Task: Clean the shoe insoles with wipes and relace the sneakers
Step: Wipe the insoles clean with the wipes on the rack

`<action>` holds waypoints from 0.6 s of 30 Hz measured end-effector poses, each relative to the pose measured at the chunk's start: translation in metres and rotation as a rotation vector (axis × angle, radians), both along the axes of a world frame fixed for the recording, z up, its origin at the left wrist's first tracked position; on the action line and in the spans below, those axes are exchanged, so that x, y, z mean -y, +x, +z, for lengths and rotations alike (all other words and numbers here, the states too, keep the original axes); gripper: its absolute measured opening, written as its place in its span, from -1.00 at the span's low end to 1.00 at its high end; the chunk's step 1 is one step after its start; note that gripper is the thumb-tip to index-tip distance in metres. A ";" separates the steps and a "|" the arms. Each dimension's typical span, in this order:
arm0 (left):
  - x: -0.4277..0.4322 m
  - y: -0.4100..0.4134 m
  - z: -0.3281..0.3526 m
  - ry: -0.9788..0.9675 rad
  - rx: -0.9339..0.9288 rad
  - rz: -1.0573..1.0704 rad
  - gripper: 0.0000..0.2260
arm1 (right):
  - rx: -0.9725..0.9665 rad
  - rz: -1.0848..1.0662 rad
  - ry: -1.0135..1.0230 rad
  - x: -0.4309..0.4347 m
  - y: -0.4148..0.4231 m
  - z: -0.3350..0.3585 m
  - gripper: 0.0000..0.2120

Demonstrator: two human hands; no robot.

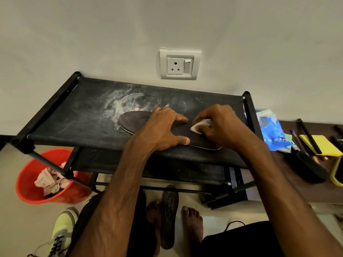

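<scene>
A dark insole lies flat on the black fabric top of a shoe rack. My left hand presses on its middle with spread fingers. My right hand pinches a crumpled white wipe against the insole's right part. A second dark insole lies on the floor between my bare feet. A yellow-green sneaker with black laces stands on the floor at the lower left.
White dust marks the rack top behind the insole. A red bucket with used wipes stands at the lower left. To the right, a brown surface holds a blue wipes packet, pens, a yellow pad and a dark brush. A wall socket is behind.
</scene>
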State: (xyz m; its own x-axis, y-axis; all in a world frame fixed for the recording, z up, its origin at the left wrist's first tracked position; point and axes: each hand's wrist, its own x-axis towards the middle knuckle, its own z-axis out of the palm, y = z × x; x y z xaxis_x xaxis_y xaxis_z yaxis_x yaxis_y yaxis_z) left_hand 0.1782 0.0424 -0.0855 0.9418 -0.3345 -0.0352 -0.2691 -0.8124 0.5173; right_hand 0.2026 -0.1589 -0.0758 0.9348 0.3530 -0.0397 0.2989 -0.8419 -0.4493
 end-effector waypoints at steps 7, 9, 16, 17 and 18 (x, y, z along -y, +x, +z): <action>0.000 0.006 -0.011 -0.008 -0.035 0.064 -0.35 | -0.114 0.138 -0.013 -0.008 -0.010 0.007 -0.87; 0.002 0.006 -0.010 -0.016 -0.043 0.070 -0.35 | -0.126 0.148 -0.014 -0.007 -0.013 0.011 -0.90; 0.001 0.001 -0.003 -0.050 -0.066 0.090 -0.40 | -0.178 0.025 -0.046 0.024 -0.010 0.025 -0.96; 0.001 0.000 -0.003 -0.050 -0.067 0.090 -0.40 | -0.189 0.020 -0.054 0.029 -0.011 0.027 -0.96; 0.002 0.000 -0.003 -0.050 -0.069 0.091 -0.40 | -0.200 0.018 -0.058 0.033 -0.012 0.027 -0.95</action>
State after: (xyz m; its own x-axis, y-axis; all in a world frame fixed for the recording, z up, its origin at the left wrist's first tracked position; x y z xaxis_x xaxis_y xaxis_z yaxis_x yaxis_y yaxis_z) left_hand 0.1786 0.0408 -0.0884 0.9643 -0.2505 -0.0862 -0.1578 -0.8046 0.5724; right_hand 0.1910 -0.1920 -0.0485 0.8996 0.3617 -0.2446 0.2241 -0.8633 -0.4523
